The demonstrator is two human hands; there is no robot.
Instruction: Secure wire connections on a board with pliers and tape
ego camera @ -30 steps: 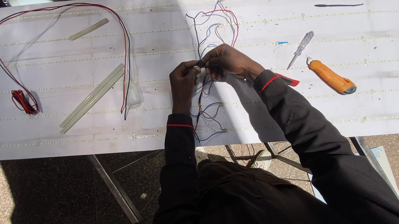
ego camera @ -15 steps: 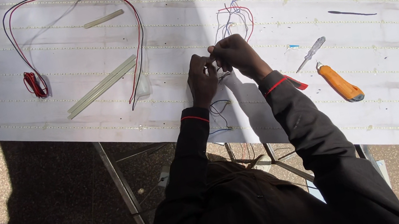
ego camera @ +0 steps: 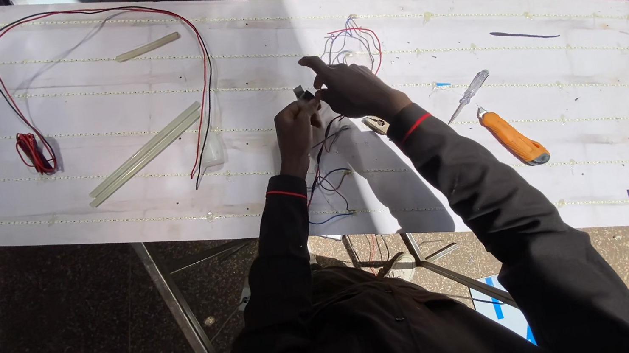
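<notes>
I see both hands meet over the white surface. My left hand and right hand are closed, pinching a small dark part between the fingertips; it is too small to tell its long axis. Thin wires hang from it toward me. Right of the hands lie a screwdriver and an orange knife.

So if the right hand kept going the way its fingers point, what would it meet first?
Probably the left hand: the right hand points leftward at the small dark part pinched between them. Depth is unclear.
</notes>
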